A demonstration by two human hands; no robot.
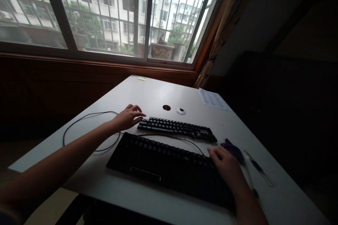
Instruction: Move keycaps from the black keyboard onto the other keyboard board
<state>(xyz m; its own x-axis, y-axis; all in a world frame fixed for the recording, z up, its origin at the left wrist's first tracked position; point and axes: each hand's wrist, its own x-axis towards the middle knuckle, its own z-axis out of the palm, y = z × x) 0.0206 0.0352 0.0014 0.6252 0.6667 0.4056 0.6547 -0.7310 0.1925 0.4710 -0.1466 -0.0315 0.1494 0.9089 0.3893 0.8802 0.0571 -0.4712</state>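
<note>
While daylight comes through the barred window, the white desk stands below it, its far edge near the sill. Nearest me on it lies the wide black keyboard; its rear rows of keys catch some light, while the front part is too dark to make out beyond a thin pale outline, and I can read no brand there. Just behind it sits a narrower block of dark keys; their markings are too small to read, and I cannot tell whether they are loose caps or fixed to a board. A black cable loops on the left and passes between the two. Near the desk's far right edge lies a printed sheet, its lines illegible from where I sit.

My left hand is at the left end of the key block, thumb and forefinger reaching out near each other; whether they pinch a key I cannot tell. My right hand is at the keyboard's right end, fingers curled, and I cannot see whether they grip anything. Beside it lie a purple cloth and a slim tool with a wire loop. Farther back, a white disc lies near a round hole, and a yellow slip lies at the far edge.
</note>
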